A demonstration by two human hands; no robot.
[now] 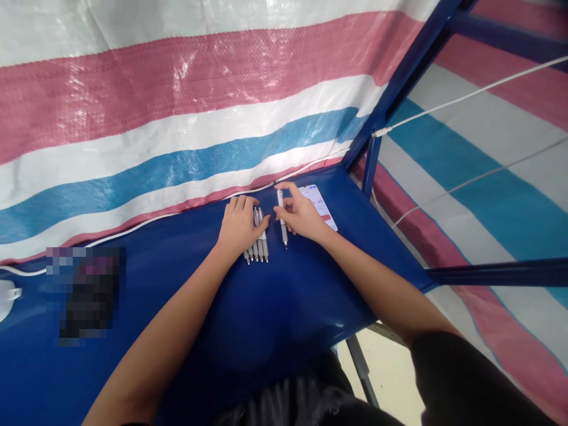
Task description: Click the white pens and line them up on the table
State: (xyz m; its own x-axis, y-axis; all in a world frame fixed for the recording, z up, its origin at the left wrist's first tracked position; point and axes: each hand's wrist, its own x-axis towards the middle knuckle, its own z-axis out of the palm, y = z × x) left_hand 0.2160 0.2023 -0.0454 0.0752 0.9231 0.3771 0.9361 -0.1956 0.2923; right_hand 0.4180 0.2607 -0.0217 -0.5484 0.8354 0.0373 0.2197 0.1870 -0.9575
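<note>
Several white-and-grey click pens (260,242) lie side by side in a row on the blue table, tips toward me. My left hand (239,223) rests over the row, its fingers curled at the far side and its thumb along the right edge; part of the pens is hidden under it. To the right, a single pen (283,220) of the same kind is pinched between the thumb and fingers of my right hand (299,213). It points tip toward me, apart from the row. Whether it touches the table I cannot tell.
A lit phone (320,207) lies just right of my right hand. White cable (146,222) runs along the table's back edge below a striped sheet (177,71). At left are a blurred dark object (91,296) and a white item (6,299). Blue frame posts (370,160) stand at right.
</note>
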